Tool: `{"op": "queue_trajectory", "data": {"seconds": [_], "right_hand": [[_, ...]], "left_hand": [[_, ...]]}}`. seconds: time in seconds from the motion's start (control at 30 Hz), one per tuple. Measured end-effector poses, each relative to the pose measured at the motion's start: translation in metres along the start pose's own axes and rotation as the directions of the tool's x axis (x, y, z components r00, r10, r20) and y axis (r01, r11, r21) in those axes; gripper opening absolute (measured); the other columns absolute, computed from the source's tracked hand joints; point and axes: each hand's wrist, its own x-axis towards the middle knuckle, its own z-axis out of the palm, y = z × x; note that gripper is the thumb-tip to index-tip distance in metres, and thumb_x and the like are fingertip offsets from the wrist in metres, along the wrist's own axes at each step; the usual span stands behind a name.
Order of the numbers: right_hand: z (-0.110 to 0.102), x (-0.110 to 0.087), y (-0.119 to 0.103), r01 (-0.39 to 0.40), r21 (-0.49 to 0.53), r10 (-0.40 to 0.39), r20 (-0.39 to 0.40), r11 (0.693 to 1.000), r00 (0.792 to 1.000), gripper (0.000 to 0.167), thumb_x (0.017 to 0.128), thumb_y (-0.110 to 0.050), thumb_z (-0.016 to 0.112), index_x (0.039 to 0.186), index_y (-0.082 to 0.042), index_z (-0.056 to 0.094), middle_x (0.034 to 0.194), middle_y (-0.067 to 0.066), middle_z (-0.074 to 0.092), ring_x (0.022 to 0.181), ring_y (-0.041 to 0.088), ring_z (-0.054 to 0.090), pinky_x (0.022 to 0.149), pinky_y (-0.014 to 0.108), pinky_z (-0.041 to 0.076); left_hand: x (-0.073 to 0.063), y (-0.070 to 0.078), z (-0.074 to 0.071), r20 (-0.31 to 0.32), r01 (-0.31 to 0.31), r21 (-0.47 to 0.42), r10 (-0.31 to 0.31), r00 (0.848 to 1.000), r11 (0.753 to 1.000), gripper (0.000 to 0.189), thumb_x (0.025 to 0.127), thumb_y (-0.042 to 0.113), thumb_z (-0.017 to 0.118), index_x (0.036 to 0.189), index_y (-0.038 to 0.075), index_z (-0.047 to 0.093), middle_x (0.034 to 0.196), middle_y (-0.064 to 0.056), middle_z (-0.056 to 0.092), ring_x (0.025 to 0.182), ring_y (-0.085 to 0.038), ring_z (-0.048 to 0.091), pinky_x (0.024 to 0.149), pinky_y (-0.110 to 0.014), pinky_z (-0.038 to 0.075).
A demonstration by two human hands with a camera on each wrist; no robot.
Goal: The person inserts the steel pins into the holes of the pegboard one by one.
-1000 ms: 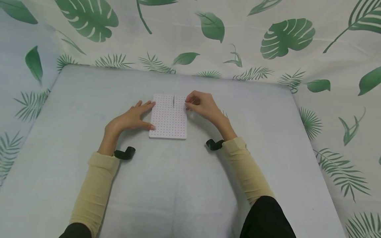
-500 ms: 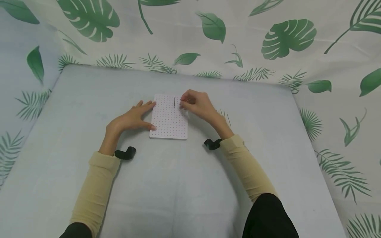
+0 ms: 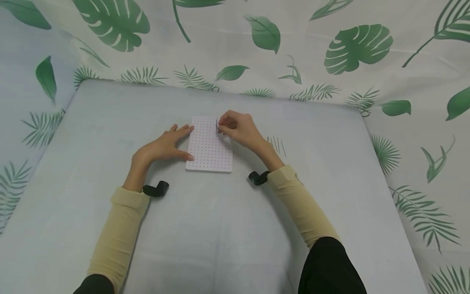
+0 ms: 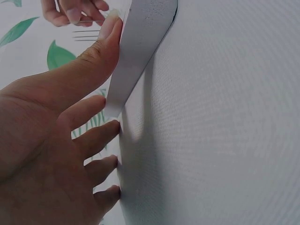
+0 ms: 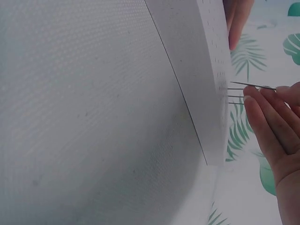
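Note:
A white board (image 3: 208,153) dotted with rows of small holes lies on the table. My left hand (image 3: 163,145) rests against its left edge, fingers spread and thumb on the near left corner area. Over the board's upper part, my right hand (image 3: 240,130) pinches a thin metal pin (image 5: 253,85) between thumb and fingers. In the right wrist view the pin's tip is close to the board; whether it touches cannot be told. Several similar pins (image 5: 236,96) stand upright in the holes beside it, partly behind my fingers. The left wrist view shows standing pins (image 4: 86,35) too.
Several loose thin pins (image 3: 278,145) lie on the white table cover (image 3: 216,224), right of the board and near my right wrist. Behind the table hangs a cloth (image 3: 205,45) printed with green leaves. Black cameras (image 3: 156,189) are strapped to both wrists.
My right hand has moved left from the board's right edge to above its upper part, beside the standing pins. Loose pins behind the wrist have come into sight. My left hand stays put.

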Motion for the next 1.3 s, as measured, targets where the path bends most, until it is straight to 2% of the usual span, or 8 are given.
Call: {"op": "queue_trajectory", "data": {"seconds": [0.5, 1.3], "right_hand": [[0.0052, 0.0040, -0.0020, -0.017, -0.092, 0.023, 0.064, 0.996, 0.998, 0.010, 0.094, -0.005, 0.072, 0.104, -0.002, 0.071, 0.103, 0.012, 0.077, 0.097, 0.023, 0.075, 0.089, 0.030, 0.061], [0.0035, 0.0019, 0.0023, -0.034, -0.149, 0.049, 0.096, 0.988, 0.994, 0.011, 0.095, -0.010, 0.073, 0.104, -0.004, 0.076, 0.103, 0.010, 0.078, 0.095, 0.020, 0.074, 0.087, 0.031, 0.060]], "left_hand": [[0.0013, -0.0009, 0.0005, -0.006, -0.004, 0.004, 0.004, 1.000, 1.000, 0.099, 0.091, 0.037, 0.078, 0.166, 0.014, 0.018, 0.174, -0.013, 0.008, 0.159, -0.041, -0.010, 0.128, -0.060, -0.006], [0.0023, -0.0033, 0.0012, -0.002, -0.005, 0.015, 0.005, 1.000, 1.000, 0.100, 0.091, 0.035, 0.079, 0.166, 0.013, 0.018, 0.174, -0.014, 0.007, 0.159, -0.041, -0.010, 0.128, -0.060, -0.006]]}}
